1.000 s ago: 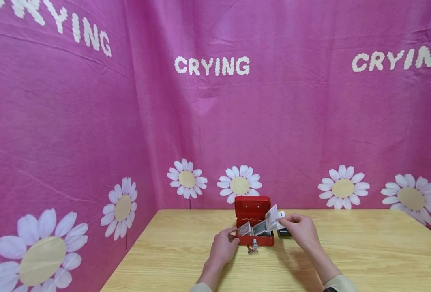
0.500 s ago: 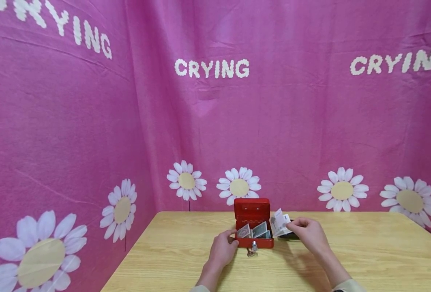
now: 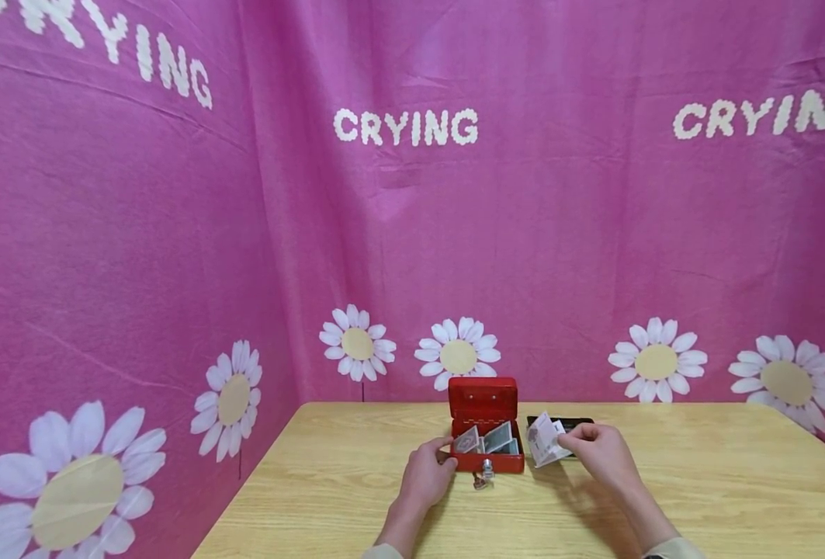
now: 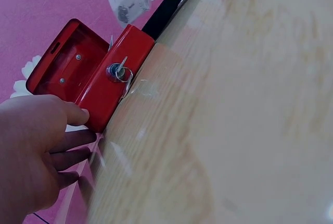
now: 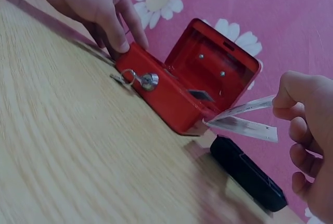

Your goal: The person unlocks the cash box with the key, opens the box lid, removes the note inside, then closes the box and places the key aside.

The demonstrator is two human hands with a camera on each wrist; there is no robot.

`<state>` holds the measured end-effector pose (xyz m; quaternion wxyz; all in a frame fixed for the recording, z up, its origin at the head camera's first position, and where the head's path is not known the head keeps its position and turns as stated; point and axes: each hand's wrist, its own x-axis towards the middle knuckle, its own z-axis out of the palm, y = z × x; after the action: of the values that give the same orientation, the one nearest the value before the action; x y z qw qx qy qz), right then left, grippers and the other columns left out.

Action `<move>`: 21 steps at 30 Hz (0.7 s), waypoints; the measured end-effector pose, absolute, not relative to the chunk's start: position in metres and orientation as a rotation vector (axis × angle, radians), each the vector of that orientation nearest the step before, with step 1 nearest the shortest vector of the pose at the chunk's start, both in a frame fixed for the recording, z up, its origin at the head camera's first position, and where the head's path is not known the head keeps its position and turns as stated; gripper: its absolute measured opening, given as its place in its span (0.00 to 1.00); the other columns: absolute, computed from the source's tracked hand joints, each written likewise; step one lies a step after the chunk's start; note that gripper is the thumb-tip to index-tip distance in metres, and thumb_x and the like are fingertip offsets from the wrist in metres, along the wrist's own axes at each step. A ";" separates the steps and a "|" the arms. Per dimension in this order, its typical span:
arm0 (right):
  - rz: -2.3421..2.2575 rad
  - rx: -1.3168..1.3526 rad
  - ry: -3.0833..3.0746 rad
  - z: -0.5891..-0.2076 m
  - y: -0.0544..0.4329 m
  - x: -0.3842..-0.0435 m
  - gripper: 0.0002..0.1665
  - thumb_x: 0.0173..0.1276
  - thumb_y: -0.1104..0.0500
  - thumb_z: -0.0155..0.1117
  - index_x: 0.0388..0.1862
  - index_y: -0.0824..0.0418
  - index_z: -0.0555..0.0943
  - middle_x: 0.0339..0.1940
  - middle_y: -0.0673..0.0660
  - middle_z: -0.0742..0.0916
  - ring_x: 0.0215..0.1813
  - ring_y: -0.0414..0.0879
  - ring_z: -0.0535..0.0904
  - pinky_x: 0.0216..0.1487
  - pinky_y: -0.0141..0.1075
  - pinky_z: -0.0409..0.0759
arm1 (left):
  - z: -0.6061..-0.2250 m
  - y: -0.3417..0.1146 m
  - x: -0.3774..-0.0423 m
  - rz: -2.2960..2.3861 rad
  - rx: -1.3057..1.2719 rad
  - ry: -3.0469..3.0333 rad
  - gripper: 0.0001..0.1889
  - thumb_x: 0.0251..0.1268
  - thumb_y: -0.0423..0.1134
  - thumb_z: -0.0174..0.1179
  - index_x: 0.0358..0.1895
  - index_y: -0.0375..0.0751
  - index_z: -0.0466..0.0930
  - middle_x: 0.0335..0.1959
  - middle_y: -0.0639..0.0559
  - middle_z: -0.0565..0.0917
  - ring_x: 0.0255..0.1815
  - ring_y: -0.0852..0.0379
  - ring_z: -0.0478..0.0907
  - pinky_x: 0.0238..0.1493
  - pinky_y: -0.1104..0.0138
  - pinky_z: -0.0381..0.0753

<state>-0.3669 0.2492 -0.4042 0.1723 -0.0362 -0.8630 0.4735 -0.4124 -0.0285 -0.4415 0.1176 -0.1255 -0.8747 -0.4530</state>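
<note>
My right hand (image 3: 604, 454) pinches a folded pale banknote (image 3: 543, 441) between thumb and fingertips, right of the red cash box (image 3: 489, 463). In the right wrist view the banknote (image 5: 244, 127) hangs half unfolded near the box's end. The cash box stands with its lid (image 3: 483, 397) raised; more banknotes (image 3: 497, 438) lean inside. Keys (image 5: 118, 79) on a ring hang from the lock (image 5: 149, 81) at its front. My left hand (image 3: 426, 473) rests against the box's left end, its thumb at the front edge, its other fingers extended by the side.
Just right of the box, partly behind the right hand and banknote, lies a flat black case (image 5: 247, 174). Everything stands on a wood-grain table (image 3: 342, 442). Pink cloth (image 3: 559, 233) printed with daisies and lettering hangs behind and to the left.
My right hand has moved right with the banknote, from over the box's right part to in front of the black case. The left hand stays at the box.
</note>
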 end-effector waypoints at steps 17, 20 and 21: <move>1.358 -0.126 -2.497 -0.416 0.255 -0.366 0.14 0.62 0.53 0.68 0.26 0.63 0.81 0.22 0.51 0.79 0.25 0.42 0.71 0.26 0.34 0.70 | -0.441 -0.028 -0.412 -1.343 -0.373 -2.559 0.21 0.64 0.32 0.62 0.61 0.36 0.80 0.38 0.47 0.89 0.41 0.56 0.84 0.45 0.57 0.80; 1.363 -0.122 -2.512 -0.416 0.257 -0.365 0.15 0.62 0.54 0.67 0.26 0.65 0.81 0.21 0.51 0.78 0.24 0.43 0.72 0.25 0.35 0.71 | -0.440 -0.028 -0.411 -1.338 -0.378 -2.551 0.21 0.64 0.32 0.62 0.60 0.36 0.80 0.38 0.47 0.89 0.40 0.56 0.84 0.45 0.57 0.80; 1.358 -0.118 -2.517 -0.417 0.258 -0.364 0.15 0.62 0.54 0.67 0.26 0.65 0.81 0.20 0.51 0.78 0.23 0.43 0.72 0.24 0.35 0.71 | -0.440 -0.028 -0.411 -1.337 -0.382 -2.548 0.21 0.63 0.32 0.62 0.60 0.36 0.80 0.38 0.47 0.89 0.40 0.56 0.84 0.45 0.57 0.80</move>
<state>-0.3645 0.2578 -0.4166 0.1392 -0.0409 -0.8707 0.4700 -0.4110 -0.0284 -0.4399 0.1192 -0.1307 -0.8715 -0.4573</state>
